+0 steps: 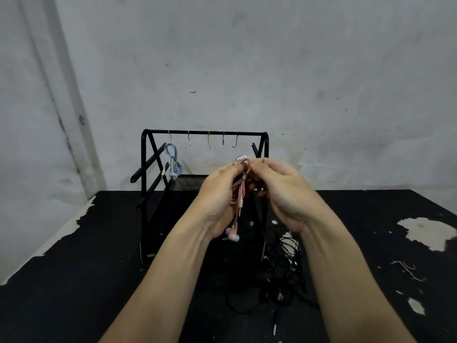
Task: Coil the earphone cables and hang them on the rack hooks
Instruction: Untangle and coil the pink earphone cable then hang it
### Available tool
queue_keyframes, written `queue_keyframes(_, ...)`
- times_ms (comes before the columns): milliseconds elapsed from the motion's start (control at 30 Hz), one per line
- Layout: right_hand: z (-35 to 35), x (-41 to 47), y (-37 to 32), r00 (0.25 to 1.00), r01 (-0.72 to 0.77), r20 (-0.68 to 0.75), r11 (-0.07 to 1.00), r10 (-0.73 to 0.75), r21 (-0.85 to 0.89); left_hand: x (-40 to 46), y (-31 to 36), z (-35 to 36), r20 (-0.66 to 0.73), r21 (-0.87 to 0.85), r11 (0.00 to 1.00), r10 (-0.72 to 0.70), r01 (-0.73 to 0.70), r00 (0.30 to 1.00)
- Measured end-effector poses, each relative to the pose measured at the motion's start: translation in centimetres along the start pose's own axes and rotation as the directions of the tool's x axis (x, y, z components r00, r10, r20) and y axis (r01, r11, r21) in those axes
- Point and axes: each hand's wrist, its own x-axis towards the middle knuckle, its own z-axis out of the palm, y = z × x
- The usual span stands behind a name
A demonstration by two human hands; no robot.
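Left hand and right hand pinch one bundled pink earphone cable before the black rack: five hooks, one blue coil hung leftmost, four free.

Both blurred hands hide the top of the pink earphone cable, and the black cables merge with the dark table.

We see a bare workroom: stained plaster wall, black table with peeling paint, metal rack.
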Motion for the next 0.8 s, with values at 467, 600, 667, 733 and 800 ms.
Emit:
queue_keyframes(467, 0.0, 0.1, -0.4, 0.998, -0.039, 0.062, 0.967, 0.024, 0.253, -0.3, 0.8, -0.7, 0.142, -0.209, 0.977, -0.015, 0.045, 0.99)
queue_keyframes(600, 0.3, 0.1, -0.4, 0.997, -0.069, 0.032, 0.965, 0.063, 0.254, 0.0, 0.5, -1.0, 0.155, -0.163, 0.983, -0.059, 0.084, 0.986)
queue_keyframes(667, 0.4, 0.1, -0.2, 0.997, -0.082, 0.014, 0.966, 0.081, 0.245, 0.2, 0.2, -1.1, 0.155, -0.12, 0.988, -0.076, 0.095, 0.985)
queue_keyframes(733, 0.5, 0.2, -0.2, 0.995, -0.092, -0.001, 0.967, 0.095, 0.238, 0.4, 0.0, -1.0, 0.152, -0.102, 0.992, -0.059, 0.075, 0.987)
queue_keyframes(800, 0.5, 0.2, -0.1, 0.996, -0.085, -0.016, 0.97, 0.091, 0.226, 0.5, -0.2, -1.1, 0.162, -0.115, 0.992, -0.027, 0.046, 0.986)
